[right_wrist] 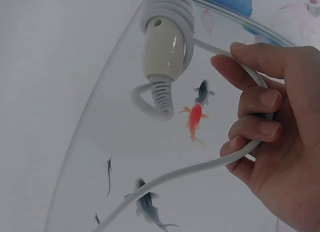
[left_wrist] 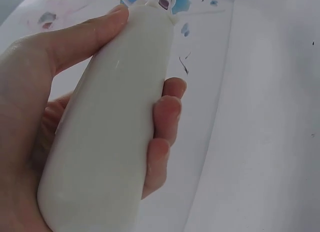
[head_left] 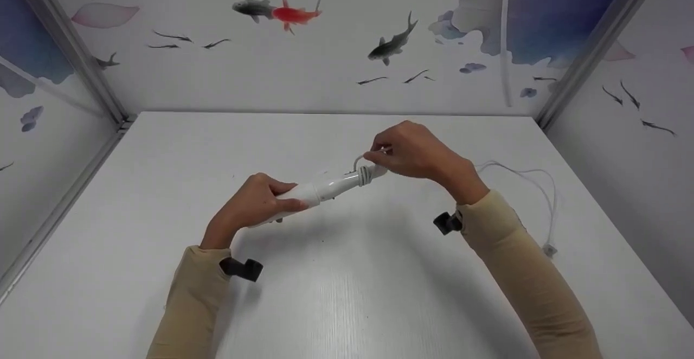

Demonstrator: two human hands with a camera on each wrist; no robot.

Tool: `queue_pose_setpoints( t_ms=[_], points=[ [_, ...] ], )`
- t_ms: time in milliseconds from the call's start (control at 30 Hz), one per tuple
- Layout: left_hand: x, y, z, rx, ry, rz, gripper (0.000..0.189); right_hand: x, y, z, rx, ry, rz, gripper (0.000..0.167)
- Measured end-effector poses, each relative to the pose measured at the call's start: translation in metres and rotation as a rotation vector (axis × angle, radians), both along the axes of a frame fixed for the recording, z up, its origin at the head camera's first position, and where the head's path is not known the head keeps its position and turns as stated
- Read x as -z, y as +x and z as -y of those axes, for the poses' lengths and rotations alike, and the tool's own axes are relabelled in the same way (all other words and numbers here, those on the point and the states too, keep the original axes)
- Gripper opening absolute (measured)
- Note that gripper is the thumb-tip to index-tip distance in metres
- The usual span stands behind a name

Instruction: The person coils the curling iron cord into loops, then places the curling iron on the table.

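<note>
My left hand (head_left: 255, 202) grips the thick body of a white corded handheld appliance (head_left: 331, 186), holding it above the table and tilted up to the right. In the left wrist view the fingers wrap round its smooth pale body (left_wrist: 112, 117); its exact kind is not clear. Several turns of power cord (right_wrist: 167, 7) are wound round the narrow end, above the ribbed strain relief (right_wrist: 161, 95). My right hand (head_left: 417, 150) pinches the loose cord just past the coils. In the right wrist view that cord runs across the curled fingers (right_wrist: 260, 105).
The white table (head_left: 336, 294) lies under both hands. More cord (head_left: 542, 172) trails over its right side to a plug (head_left: 550, 250). Panels printed with fish (head_left: 390, 44) stand round the back and sides. A small black wrist camera (head_left: 244, 268) sits on each sleeve.
</note>
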State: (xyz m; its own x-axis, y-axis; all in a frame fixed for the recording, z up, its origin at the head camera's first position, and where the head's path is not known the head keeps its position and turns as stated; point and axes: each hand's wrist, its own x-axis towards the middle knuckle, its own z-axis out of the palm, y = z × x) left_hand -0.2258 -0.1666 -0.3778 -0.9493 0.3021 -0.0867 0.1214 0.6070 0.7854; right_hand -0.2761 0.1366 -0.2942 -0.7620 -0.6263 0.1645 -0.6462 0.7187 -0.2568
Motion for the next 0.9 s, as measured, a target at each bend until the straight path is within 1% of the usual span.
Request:
queue_pose_setpoints(
  t_ms=[100, 300, 467, 567, 667, 833, 900],
  points=[
    [0.001, -0.001, 0.000, -0.014, 0.008, -0.007, 0.062, 0.004, 0.007, 0.000, -0.031, -0.044, -0.011, 0.021],
    [0.000, -0.001, 0.000, -0.043, -0.001, -0.032, 0.060, 0.016, 0.020, -0.001, -0.120, -0.121, 0.008, 0.023],
    [-0.002, -0.002, 0.003, -0.083, 0.000, -0.039, 0.060, 0.026, 0.024, -0.003, -0.167, -0.147, -0.004, 0.022],
    [-0.002, -0.002, 0.006, -0.101, 0.022, -0.054, 0.060, 0.032, 0.025, -0.003, -0.187, -0.174, -0.001, 0.020],
    [-0.003, -0.002, 0.008, -0.111, 0.046, -0.074, 0.058, 0.038, 0.026, -0.003, -0.222, -0.211, 0.043, 0.022],
    [-0.006, -0.001, 0.009, -0.133, 0.071, -0.088, 0.058, 0.050, 0.026, 0.001, -0.267, -0.233, 0.147, 0.039],
    [-0.007, 0.000, 0.008, -0.140, 0.082, -0.090, 0.058, 0.053, 0.025, 0.003, -0.271, -0.229, 0.167, 0.041]
  ],
)
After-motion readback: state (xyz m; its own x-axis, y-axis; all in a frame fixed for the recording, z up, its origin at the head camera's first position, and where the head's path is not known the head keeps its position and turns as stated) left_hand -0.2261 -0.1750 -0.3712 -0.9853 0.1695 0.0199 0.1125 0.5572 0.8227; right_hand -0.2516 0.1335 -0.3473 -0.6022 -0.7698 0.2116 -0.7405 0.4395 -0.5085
